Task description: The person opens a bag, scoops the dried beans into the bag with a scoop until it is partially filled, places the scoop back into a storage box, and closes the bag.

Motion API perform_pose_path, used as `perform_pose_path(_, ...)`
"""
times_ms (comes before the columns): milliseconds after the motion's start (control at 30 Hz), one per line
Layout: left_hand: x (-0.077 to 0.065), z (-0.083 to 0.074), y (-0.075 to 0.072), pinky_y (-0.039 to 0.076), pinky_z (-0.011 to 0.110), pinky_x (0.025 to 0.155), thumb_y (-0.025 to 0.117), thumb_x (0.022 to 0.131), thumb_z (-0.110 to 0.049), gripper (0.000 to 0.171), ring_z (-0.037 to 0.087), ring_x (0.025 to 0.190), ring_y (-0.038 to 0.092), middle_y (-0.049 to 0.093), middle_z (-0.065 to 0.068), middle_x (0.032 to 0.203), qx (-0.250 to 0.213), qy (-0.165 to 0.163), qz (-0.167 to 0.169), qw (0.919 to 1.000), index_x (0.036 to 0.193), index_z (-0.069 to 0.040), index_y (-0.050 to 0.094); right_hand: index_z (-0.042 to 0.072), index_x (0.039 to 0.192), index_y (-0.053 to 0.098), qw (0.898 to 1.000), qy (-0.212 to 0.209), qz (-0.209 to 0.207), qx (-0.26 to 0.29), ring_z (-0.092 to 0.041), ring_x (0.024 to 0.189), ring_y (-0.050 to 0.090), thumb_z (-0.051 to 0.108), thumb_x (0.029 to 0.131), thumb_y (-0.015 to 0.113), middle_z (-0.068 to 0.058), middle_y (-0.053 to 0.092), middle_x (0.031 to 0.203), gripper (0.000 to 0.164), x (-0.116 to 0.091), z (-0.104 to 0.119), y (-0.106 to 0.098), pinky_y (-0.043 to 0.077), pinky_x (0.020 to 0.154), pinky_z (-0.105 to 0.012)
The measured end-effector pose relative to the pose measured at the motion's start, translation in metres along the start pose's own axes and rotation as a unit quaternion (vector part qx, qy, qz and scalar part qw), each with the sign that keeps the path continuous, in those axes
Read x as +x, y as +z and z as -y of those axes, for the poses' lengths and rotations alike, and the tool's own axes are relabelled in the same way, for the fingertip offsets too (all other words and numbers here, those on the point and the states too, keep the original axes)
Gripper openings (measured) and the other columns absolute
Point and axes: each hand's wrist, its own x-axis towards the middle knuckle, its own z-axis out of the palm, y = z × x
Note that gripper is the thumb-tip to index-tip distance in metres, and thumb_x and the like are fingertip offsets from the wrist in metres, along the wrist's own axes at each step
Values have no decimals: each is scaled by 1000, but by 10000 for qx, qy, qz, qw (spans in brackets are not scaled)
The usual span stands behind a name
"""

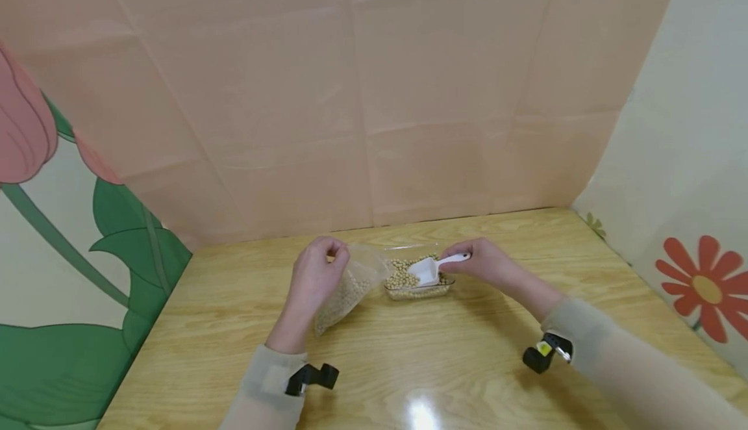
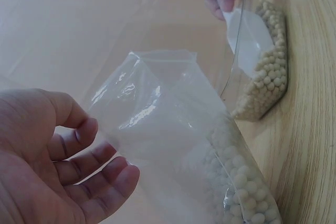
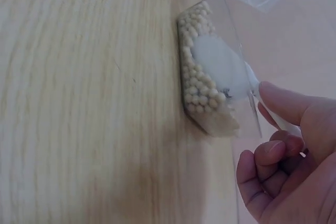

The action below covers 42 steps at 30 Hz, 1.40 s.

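A clear container (image 1: 417, 292) of pale round beans (image 1: 400, 275) stands on the table. My right hand (image 1: 476, 260) grips the handle of a white scoop (image 1: 425, 270), whose head lies among the beans inside the container. Left of it, a clear plastic bag (image 1: 358, 274) is partly filled with similar beans (image 2: 244, 187), which sit in its lower part. My left hand (image 1: 317, 271) pinches the bag's edge between thumb and forefinger, and the other fingers curl loosely beside it in the left wrist view. The bag's upper end points toward the container.
The wood-grain table (image 1: 234, 313) meets a pinkish sheet (image 1: 280, 125) hanging behind it. Walls painted with a tulip and leaves (image 1: 140, 241) and a red flower (image 1: 707, 287) flank both sides. A black wrist camera (image 1: 312, 376) is strapped to each sleeve.
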Motion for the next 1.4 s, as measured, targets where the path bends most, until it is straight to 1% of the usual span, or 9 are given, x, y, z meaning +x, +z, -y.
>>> perform_pose_path(200,0,1,1,56,50,91,64,104,-13,15,28,103,68,76,8,113,2,31,-16,10000,99,-8,77,12,120,85,9983,269,-218,478,-28,112,69,37,97,87,-12,77,130,34,3,-4,16,57,88,-39)
perform_pose_path(300,0,1,1,56,49,90,64,105,-14,16,27,103,67,75,8,114,-13,18,0,10000,100,-8,78,11,123,84,9965,399,-288,676,-26,108,69,38,97,87,-13,77,130,37,4,-7,23,56,87,-38)
perform_pose_path(433,0,0,0,56,49,90,63,106,-16,17,27,103,67,75,8,116,-3,-7,27,10000,102,-9,78,12,127,83,9949,567,-373,751,-35,127,65,42,96,87,-17,72,141,43,4,-9,30,52,105,-48)
perform_pose_path(533,0,0,0,56,49,90,62,106,-16,17,27,103,67,75,8,117,-9,-16,31,10000,102,-9,78,12,131,81,9928,679,-375,918,-40,144,54,45,96,87,-18,64,153,49,4,-10,34,43,118,-57)
perform_pose_path(667,0,0,0,56,49,89,63,105,-15,17,27,101,67,75,9,117,-25,-5,12,10000,102,-8,78,11,134,80,9893,721,-354,1220,-41,148,49,44,97,86,-18,60,158,50,3,-10,37,39,121,-59)
perform_pose_path(833,0,2,1,57,49,90,63,104,-13,16,28,102,68,76,9,116,1,25,-8,10000,101,-8,78,10,135,79,9857,724,-362,1479,-33,137,57,41,97,86,-16,61,157,49,1,-10,39,50,106,-47)
perform_pose_path(1000,0,1,0,56,50,91,63,104,-13,16,28,104,68,76,9,116,-33,14,-10,10000,101,-7,78,9,134,79,9789,749,-378,1861,-22,113,65,37,98,86,-11,70,143,46,0,-14,40,57,87,-36)
perform_pose_path(1200,0,1,0,56,50,92,64,104,-13,16,29,104,67,75,9,115,-50,-14,-8,10000,101,-7,78,8,131,80,9664,826,-414,2399,-10,84,61,32,97,88,4,75,110,42,2,-21,41,52,73,-26)
perform_pose_path(1400,0,1,0,56,50,92,63,104,-14,16,29,107,68,75,8,116,-33,-43,-19,10000,102,-8,78,3,136,76,9561,789,-410,2791,-9,72,55,28,101,84,4,70,92,44,-2,-22,39,48,66,-25)
